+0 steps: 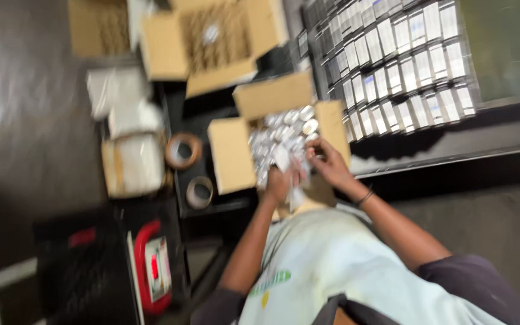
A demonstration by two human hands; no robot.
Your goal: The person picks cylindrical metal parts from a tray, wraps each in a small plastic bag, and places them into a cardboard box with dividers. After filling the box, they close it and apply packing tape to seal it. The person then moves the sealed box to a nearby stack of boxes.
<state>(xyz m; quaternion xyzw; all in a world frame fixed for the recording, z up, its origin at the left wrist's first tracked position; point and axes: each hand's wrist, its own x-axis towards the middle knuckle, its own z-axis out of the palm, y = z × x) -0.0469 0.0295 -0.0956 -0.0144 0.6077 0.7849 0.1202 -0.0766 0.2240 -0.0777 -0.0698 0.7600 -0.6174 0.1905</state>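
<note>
From where I watch, both forearms reach forward from the pale apron toward an open cardboard box (233, 157) packed with small silver-capped containers (284, 129). My left hand (278, 183) is curled at the near edge of the box, fingers drawn together around a white slip or packet (283, 157), though blur keeps me from telling how firmly it pinches. My right hand (327, 161), a dark band on its wrist, is bent at the wrist with fingers curved down onto the containers; I cannot tell if it grips one. Two tape rolls (183, 150) lie left of the box, and rows of small white-labelled boxes (404, 66) stand behind it.
</note>
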